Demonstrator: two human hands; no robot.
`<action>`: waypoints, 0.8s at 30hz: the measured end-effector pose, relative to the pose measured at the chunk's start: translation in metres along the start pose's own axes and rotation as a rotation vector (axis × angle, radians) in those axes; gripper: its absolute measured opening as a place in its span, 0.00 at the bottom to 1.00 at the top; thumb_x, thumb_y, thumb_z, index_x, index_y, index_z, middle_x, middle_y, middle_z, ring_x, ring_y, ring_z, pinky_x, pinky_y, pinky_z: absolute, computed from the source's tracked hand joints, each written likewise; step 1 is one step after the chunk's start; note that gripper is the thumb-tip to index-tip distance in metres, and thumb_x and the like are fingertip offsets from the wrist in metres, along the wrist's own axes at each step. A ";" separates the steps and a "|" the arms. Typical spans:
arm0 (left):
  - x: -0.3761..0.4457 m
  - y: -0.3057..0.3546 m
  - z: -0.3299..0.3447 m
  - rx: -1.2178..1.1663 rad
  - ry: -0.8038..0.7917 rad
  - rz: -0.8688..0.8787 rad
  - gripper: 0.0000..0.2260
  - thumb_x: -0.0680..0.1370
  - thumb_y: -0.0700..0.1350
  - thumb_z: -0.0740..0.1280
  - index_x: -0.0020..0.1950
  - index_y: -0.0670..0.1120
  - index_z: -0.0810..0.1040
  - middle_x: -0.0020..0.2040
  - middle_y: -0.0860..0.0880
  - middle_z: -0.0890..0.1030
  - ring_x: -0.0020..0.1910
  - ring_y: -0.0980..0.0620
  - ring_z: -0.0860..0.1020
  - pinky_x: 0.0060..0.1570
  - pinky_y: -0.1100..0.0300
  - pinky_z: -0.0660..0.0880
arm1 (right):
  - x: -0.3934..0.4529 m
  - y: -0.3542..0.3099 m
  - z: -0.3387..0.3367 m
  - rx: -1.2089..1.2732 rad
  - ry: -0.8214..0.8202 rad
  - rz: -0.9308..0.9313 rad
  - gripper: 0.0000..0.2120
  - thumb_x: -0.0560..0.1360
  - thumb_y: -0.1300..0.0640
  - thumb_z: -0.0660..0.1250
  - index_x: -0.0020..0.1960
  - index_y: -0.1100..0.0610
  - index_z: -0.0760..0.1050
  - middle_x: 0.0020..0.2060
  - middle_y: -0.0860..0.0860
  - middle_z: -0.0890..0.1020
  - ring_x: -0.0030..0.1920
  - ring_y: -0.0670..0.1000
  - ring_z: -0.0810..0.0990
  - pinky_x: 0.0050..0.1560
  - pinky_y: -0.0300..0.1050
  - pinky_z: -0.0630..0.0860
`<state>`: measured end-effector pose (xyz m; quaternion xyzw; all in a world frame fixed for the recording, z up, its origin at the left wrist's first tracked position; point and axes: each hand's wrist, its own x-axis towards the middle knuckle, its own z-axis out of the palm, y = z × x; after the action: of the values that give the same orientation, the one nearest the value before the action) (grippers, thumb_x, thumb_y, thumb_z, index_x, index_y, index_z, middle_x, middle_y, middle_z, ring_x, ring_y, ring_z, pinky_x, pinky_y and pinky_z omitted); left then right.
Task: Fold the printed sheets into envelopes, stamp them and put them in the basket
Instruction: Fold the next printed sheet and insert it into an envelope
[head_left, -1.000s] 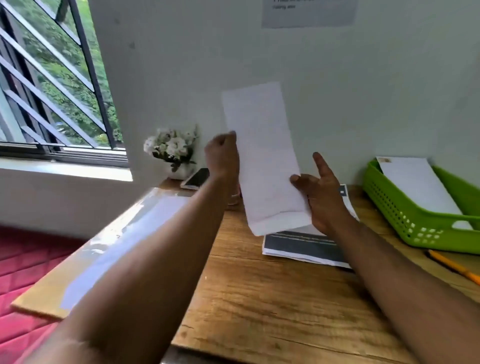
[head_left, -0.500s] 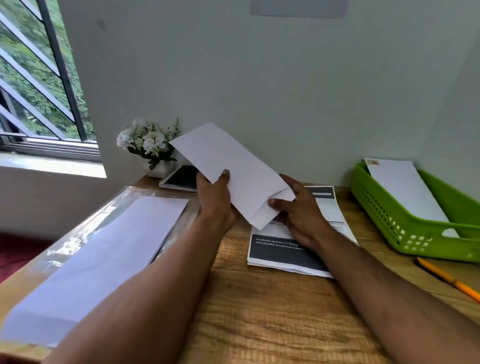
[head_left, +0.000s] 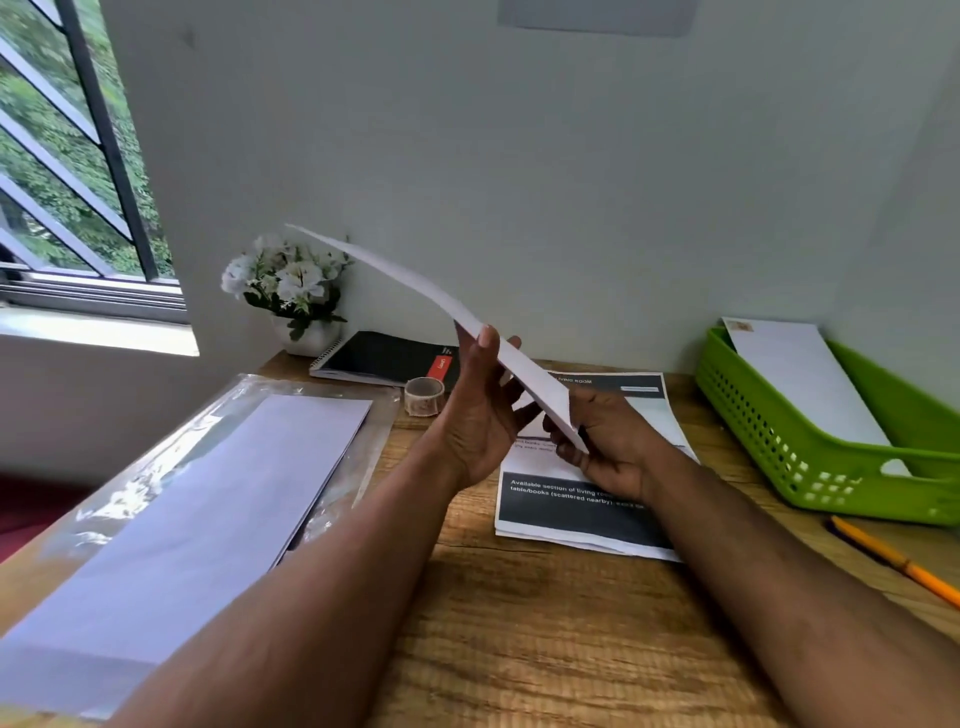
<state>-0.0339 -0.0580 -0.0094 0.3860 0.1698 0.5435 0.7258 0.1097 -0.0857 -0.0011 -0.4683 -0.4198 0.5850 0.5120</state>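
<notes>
White envelope (head_left: 441, 312) is held in the air over the printed sheets (head_left: 582, 506), seen nearly edge-on, its far end raised toward the flowers (head_left: 288, 283). Left hand (head_left: 480, 415) grips it with thumb on top and fingers beneath; right hand (head_left: 608, 441) pinches its near end. The sheets lie flat on the wooden table (head_left: 519, 623). Green basket (head_left: 831, 467) (at right) holds 1 stamped envelope (head_left: 800, 384). A tape roll (head_left: 423, 396) stands beside the notebook (head_left: 384, 358).
</notes>
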 end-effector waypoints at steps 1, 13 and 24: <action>0.001 -0.001 -0.001 -0.021 0.023 0.017 0.63 0.49 0.67 0.80 0.78 0.49 0.55 0.58 0.43 0.71 0.58 0.44 0.74 0.58 0.45 0.77 | -0.002 0.000 0.001 -0.019 0.002 -0.001 0.07 0.78 0.64 0.61 0.49 0.60 0.78 0.30 0.54 0.78 0.27 0.46 0.76 0.26 0.36 0.72; 0.009 0.003 -0.019 -0.341 0.141 0.072 0.53 0.57 0.60 0.81 0.75 0.45 0.61 0.70 0.37 0.70 0.65 0.37 0.74 0.56 0.41 0.76 | -0.017 0.004 0.007 -0.683 0.167 -0.826 0.19 0.70 0.37 0.68 0.54 0.48 0.77 0.48 0.36 0.79 0.51 0.35 0.76 0.50 0.29 0.70; 0.004 0.007 -0.014 -0.274 0.183 0.040 0.49 0.59 0.66 0.77 0.74 0.44 0.66 0.67 0.41 0.74 0.66 0.41 0.73 0.64 0.42 0.71 | -0.012 0.016 0.009 -0.952 0.054 -0.464 0.32 0.73 0.48 0.71 0.73 0.51 0.63 0.74 0.56 0.61 0.74 0.54 0.60 0.71 0.55 0.64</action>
<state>-0.0468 -0.0479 -0.0127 0.2355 0.1518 0.6087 0.7423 0.0977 -0.0994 -0.0137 -0.5588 -0.7182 0.1888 0.3691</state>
